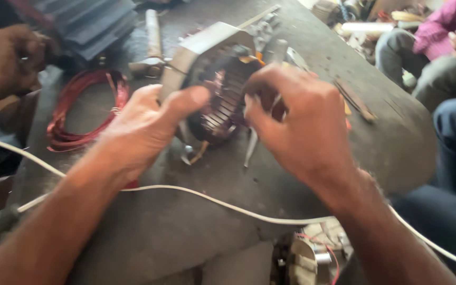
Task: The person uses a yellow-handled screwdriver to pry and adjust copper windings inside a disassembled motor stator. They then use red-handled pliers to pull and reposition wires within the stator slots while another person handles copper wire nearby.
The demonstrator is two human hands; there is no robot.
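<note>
Evidently heavy and stiff, the motor stator [215, 89] sits tilted on the counter [186, 232], best held by its metal frame, left hand [149, 124] gripping its side, right hand [296, 121] closed around a thin tool [250, 150].

The right hand [296, 119] covers the right side of the motor part [220, 87], so what its fingers pinch cannot be seen. The whole picture is blurry. Another person's hand [6, 58] is cut off by the left edge, and the white cable [212, 200] runs off both sides.
</note>
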